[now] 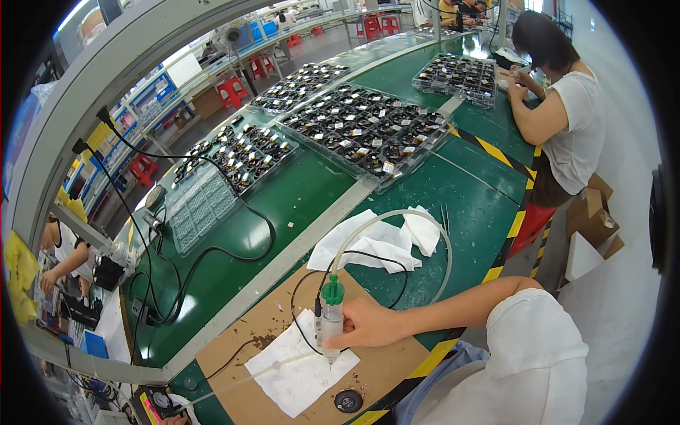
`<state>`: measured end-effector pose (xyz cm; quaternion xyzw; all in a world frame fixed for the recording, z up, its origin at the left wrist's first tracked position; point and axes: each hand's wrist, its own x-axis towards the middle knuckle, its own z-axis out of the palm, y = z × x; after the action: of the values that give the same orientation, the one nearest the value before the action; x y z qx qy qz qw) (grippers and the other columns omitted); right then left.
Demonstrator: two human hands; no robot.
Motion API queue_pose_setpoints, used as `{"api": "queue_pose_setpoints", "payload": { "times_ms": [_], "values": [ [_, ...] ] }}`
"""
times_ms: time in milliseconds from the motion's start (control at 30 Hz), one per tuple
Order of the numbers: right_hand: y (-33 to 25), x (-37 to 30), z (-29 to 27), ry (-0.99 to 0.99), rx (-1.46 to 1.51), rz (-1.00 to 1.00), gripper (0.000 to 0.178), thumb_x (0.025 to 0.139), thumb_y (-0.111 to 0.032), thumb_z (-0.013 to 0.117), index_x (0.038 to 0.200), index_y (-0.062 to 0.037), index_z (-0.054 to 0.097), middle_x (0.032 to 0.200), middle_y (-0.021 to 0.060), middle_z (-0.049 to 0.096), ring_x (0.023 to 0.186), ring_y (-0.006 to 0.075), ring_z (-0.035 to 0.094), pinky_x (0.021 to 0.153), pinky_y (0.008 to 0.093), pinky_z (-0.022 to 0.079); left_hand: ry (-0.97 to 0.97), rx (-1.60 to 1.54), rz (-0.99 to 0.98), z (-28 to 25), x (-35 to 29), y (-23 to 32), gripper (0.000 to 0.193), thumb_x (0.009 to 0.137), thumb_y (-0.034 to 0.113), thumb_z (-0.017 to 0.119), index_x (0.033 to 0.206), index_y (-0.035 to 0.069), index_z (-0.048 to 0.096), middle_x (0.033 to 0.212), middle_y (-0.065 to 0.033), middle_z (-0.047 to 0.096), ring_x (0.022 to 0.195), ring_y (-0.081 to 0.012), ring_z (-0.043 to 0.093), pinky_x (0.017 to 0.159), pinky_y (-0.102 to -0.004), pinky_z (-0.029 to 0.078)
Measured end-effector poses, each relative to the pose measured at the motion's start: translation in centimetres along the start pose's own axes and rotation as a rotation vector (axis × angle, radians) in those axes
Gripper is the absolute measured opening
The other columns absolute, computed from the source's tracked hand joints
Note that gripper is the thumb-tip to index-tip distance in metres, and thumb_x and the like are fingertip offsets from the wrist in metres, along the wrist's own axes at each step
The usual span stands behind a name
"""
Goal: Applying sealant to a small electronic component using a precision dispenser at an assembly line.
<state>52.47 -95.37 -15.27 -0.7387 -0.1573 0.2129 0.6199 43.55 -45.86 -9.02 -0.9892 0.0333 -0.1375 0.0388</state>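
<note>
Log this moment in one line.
right hand: holds syringe, tip down over paper | left hand: lower edge, mostly out of view | disc: on cardboard

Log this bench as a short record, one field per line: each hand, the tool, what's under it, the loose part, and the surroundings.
Right hand: gripping the syringe
Left hand: barely in view at the lower edge, near the dial; grip unclear
Tool: syringe upright, tip down, green cap joined to a hose
Under it: white paper on cardboard
Loose part: black disc on the cardboard
Beyond: white cloths, trays of black parts on the green table
Nearby: co-worker at the table's right side
</note>
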Motion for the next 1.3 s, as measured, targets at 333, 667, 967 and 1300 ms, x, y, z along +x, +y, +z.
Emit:
{"api": "queue_pose_setpoints", "payload": {
  "times_ms": [333, 667, 967, 1300],
  "values": [
    [-0.4, 0.0, -0.2, -0.018, -0.097, 0.042, 0.042, 0.081, -0.034, 0.069, 0.102, 0.0010, 0.058, 0.087, 0.0142, 0.064, 0.077, 0.0208, 0.062, 0.069, 0.0315, 0.049, -0.019, -0.028, -0.053, -0.3, 0.6, 0.1, 0.035, 0.071, -0.010, 0.048, 0.102, -0.002, 0.064, 0.127, -0.0263, 0.048, 0.112, -0.0399, 0.048, 0.096, -0.0397, 0.040],
    [-0.2, 0.3, -0.4, -0.020, -0.043, 0.018, 0.041, 0.081, -0.033, 0.069, 0.102, 0.0010, 0.058, 0.087, 0.0139, 0.065, 0.076, 0.0209, 0.061, 0.069, 0.0314, 0.049, -0.050, -0.059, -0.110, -0.7, 1.0, 0.6, 0.035, 0.070, -0.011, 0.048, 0.100, -0.001, 0.065, 0.128, -0.0259, 0.047, 0.109, -0.0386, 0.050, 0.093, -0.0388, 0.042],
    [-0.7, -0.3, -0.4, 0.004, -0.062, 0.013, 0.041, 0.081, -0.034, 0.069, 0.100, 0.0012, 0.059, 0.085, 0.0134, 0.065, 0.074, 0.0202, 0.061, 0.067, 0.0313, 0.048, -0.056, -0.103, -0.147, -0.5, 1.4, 1.0, 0.035, 0.069, -0.011, 0.048, 0.098, -0.001, 0.065, 0.129, -0.0255, 0.047, 0.106, -0.0375, 0.052, 0.091, -0.0381, 0.043],
    [-0.4, -0.2, -0.1, 0.003, -0.045, 0.007, 0.041, 0.081, -0.033, 0.069, 0.100, 0.0009, 0.058, 0.085, 0.0133, 0.064, 0.074, 0.0199, 0.061, 0.067, 0.0313, 0.048, -0.076, -0.142, -0.191, -0.5, 1.6, 1.2, 0.035, 0.068, -0.012, 0.048, 0.096, 0.000, 0.066, 0.129, -0.0250, 0.047, 0.103, -0.0362, 0.053, 0.088, -0.0372, 0.044]
  ]
}}
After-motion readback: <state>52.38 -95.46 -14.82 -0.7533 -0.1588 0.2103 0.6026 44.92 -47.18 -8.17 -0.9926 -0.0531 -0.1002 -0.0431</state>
